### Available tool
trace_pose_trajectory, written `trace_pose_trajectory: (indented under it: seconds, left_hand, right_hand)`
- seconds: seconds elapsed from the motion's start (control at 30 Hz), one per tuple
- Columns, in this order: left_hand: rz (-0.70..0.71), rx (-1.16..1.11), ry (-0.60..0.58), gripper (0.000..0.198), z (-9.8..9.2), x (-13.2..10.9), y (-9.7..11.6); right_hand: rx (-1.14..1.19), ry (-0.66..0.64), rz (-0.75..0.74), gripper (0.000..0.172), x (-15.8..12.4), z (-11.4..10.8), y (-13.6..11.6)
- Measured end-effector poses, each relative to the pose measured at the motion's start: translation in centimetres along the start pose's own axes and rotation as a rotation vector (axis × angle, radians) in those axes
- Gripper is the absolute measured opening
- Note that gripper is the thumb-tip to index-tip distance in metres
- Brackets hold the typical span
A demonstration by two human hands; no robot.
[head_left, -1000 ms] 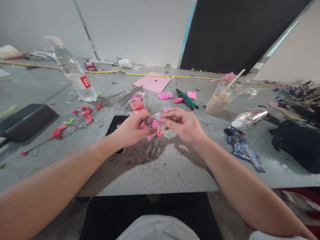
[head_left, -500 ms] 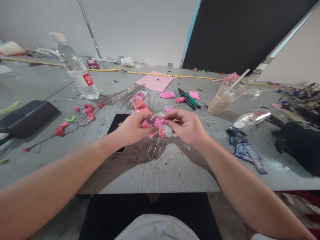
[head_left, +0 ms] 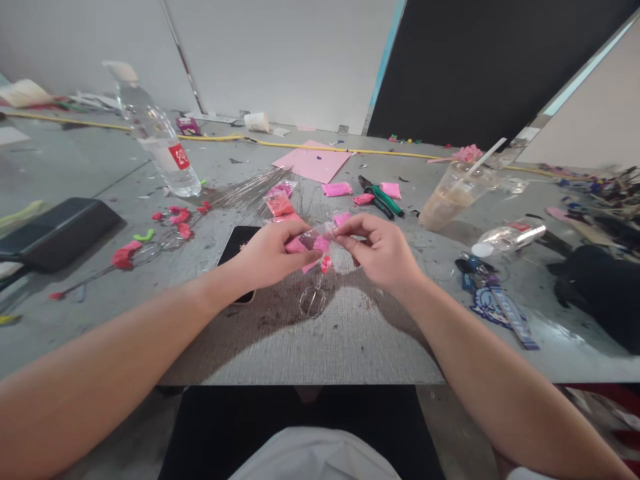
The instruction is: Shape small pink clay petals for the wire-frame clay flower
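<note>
Over the grey table, my left hand (head_left: 273,257) is closed around a small clear plastic bag (head_left: 320,233) with soft pink clay (head_left: 297,245) in it. My right hand (head_left: 380,250) pinches the right edge of the same bag between thumb and fingertips. Just below the hands lies a wire piece (head_left: 313,301), its end bent into a loop, with a small red-pink clay bit (head_left: 326,264) at its top. A black phone (head_left: 231,252) is partly covered by my left hand and wrist. Behind the hands are orange (head_left: 280,203) and pink clay packets (head_left: 337,189).
Green-handled pliers (head_left: 384,201) lie beyond my right hand. A cup of brown drink (head_left: 445,203) and a lying bottle (head_left: 510,237) are at right, near keychains (head_left: 493,300). On the left stand a water bottle (head_left: 163,143) and a black case (head_left: 60,233). Thin wires (head_left: 250,190) fan out behind.
The clear bag edge between my hands is now stretched out flatter, with my right hand slightly farther from the clay. The whole view has shifted a little.
</note>
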State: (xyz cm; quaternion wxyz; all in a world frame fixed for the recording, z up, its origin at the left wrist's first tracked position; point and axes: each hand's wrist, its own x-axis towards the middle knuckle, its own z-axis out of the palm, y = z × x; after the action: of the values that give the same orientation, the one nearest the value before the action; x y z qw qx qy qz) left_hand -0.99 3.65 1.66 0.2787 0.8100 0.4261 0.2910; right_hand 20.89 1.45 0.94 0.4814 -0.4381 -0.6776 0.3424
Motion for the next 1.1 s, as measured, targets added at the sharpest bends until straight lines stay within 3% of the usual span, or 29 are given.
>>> trace_pose_trajectory:
  seconds: [0.2, 0.43, 0.67, 0.87, 1.1]
  left_hand:
    - [-0.069, -0.016, 0.000, 0.026, -0.06, -0.27, 0.42]
    - [-0.026, -0.038, -0.039, 0.036, -0.15, -0.41, 0.53]
    - [-0.045, -0.158, -0.070, 0.022, 0.04, -0.03, -0.12]
    - [-0.103, -0.241, -0.223, 0.026, -0.16, -0.22, -0.12]
    - [-0.128, -0.230, -0.307, 0.028, -0.56, -0.15, -0.06]
  right_hand:
    - [0.042, 0.033, -0.048, 0.002, -0.45, 0.34, 0.17]
    - [0.056, 0.011, -0.031, 0.003, -0.62, 0.45, -0.17]
    - [-0.064, 0.140, 0.007, 0.011, -0.61, 0.67, 0.01]
    - [-0.017, -0.147, 0.116, 0.025, -0.36, 0.19, -0.12]
    - [0.109, -0.078, 0.129, 0.018, -0.18, 0.58, 0.06]
